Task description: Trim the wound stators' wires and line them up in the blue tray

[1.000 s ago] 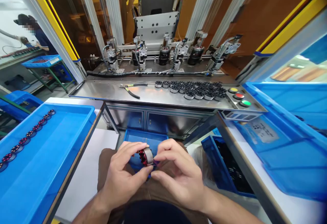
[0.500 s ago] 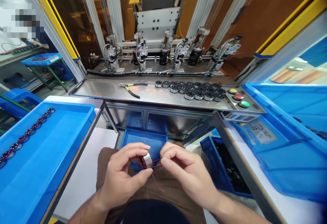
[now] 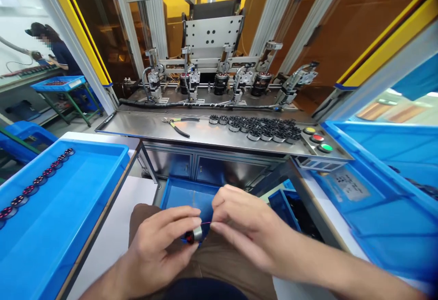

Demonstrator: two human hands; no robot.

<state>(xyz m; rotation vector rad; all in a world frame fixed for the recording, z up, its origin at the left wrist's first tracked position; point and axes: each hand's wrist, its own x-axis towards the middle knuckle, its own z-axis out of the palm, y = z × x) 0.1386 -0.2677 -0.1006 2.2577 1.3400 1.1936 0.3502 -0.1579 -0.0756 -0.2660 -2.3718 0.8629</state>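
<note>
A wound motor stator [image 3: 197,233], with a silvery rim and dark red windings, is gripped between the thumb and fingers of my left hand [image 3: 159,245] above my lap. From it a thin red wire [image 3: 205,223] runs to the right. My right hand [image 3: 244,229] pinches the far end of this wire between thumb and forefinger, and the wire looks taut. Part of the stator is covered by my left fingers.
On the steel ledge lie pliers [image 3: 178,125], several black-and-silver cores [image 3: 255,134] and coloured push buttons [image 3: 317,139]. A blue tray [image 3: 65,208] at left holds a row of wound stators. Blue bins [image 3: 386,199] stand at right. Behind is a machine [image 3: 214,37]; a co-worker [image 3: 61,51] is far left.
The stator has turned and dropped slightly in my left hand. My right forearm has swung outward and up, with the wire still pinched. The loose wire end hanging below no longer shows.
</note>
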